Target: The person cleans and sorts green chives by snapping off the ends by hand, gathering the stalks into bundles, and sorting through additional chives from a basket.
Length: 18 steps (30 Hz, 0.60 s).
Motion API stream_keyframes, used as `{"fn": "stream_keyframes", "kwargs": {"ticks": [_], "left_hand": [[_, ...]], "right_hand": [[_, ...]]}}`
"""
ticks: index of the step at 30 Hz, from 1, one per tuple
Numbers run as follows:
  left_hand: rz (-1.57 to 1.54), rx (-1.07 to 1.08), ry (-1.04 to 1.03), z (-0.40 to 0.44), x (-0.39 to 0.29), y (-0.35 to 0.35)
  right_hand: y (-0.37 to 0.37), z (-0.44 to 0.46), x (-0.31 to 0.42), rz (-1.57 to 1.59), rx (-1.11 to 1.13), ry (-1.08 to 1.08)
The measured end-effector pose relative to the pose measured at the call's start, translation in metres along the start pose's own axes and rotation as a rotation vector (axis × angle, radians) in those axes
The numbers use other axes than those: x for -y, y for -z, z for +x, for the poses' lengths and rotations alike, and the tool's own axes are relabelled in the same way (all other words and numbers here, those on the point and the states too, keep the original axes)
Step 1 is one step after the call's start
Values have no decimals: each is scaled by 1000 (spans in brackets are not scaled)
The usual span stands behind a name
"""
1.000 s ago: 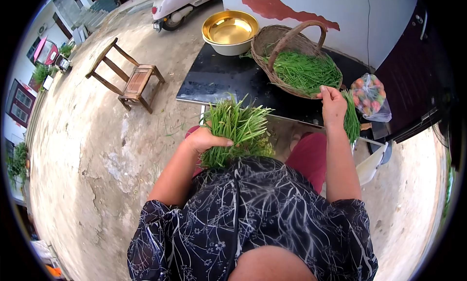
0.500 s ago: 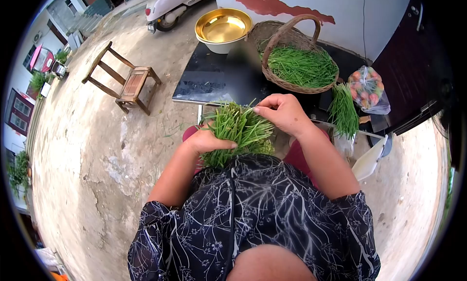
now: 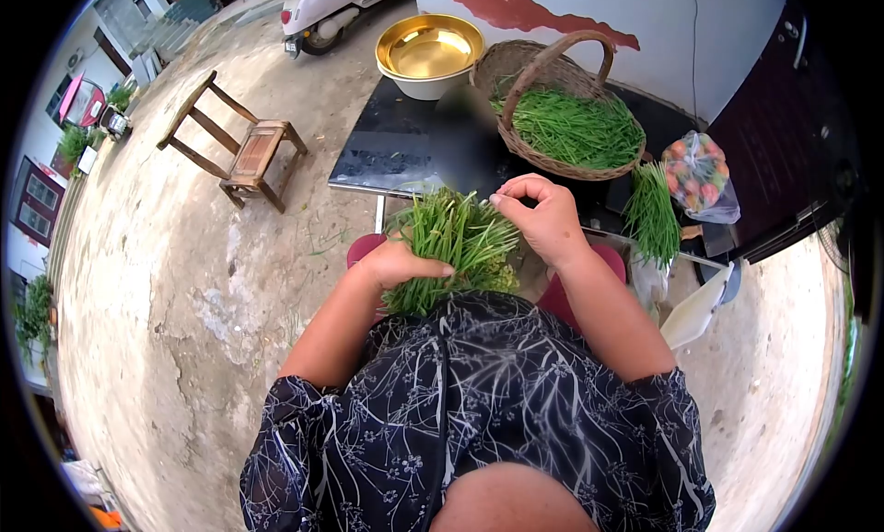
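A thick bunch of chives (image 3: 451, 242) lies over my lap, its pale cut ends pointing up and toward the table. My left hand (image 3: 405, 263) is wrapped round the bunch from the left, thumb laid across the stalks. At the upper right edge of the bunch, my right hand (image 3: 543, 221) is closed in a pinch, thumb against forefinger. Whatever sits between those fingertips is too small to make out. Beyond my hands a wicker basket (image 3: 622, 170) with a tall handle holds loose green stalks (image 3: 575, 127).
On the black table (image 3: 382, 131) stands a gold-coloured basin (image 3: 428, 48) in a white one. Another bunch of chives (image 3: 652, 214) hangs over the right edge, beside a plastic bag of round reddish fruit (image 3: 695, 173). A wooden chair (image 3: 258, 154) stands left; a scooter (image 3: 336, 11) is parked behind.
My right hand has shifted slightly right, away from the stalk ends, still pinched. My left hand keeps its hold on the bunch. The whole view has moved slightly.
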<state>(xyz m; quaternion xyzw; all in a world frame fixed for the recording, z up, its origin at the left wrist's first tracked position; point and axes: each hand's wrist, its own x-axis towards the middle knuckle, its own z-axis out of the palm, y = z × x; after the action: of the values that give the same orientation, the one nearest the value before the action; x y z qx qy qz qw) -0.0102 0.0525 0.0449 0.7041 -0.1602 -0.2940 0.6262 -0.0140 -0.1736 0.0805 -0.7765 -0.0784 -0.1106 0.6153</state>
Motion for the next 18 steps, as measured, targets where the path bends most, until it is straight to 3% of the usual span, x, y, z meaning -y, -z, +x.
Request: {"fn": "stream_keyframes", "kwargs": {"ticks": [2,5,8,16,18], "left_hand": [[-186,19,45,2,8,2],[-216,-12,71,4,14,1],[-270,57,86,6,18,6],[-398,-6,75,1,14,15],[-356,-26,72,1,19,20]], "right_hand": [[2,1,-1,15,-44,35],[9,5,5,372,-180,-108],[32,16,13,530,-263,20],[119,24,31,528,-735,132],[140,22,29,514,-769,179]]}}
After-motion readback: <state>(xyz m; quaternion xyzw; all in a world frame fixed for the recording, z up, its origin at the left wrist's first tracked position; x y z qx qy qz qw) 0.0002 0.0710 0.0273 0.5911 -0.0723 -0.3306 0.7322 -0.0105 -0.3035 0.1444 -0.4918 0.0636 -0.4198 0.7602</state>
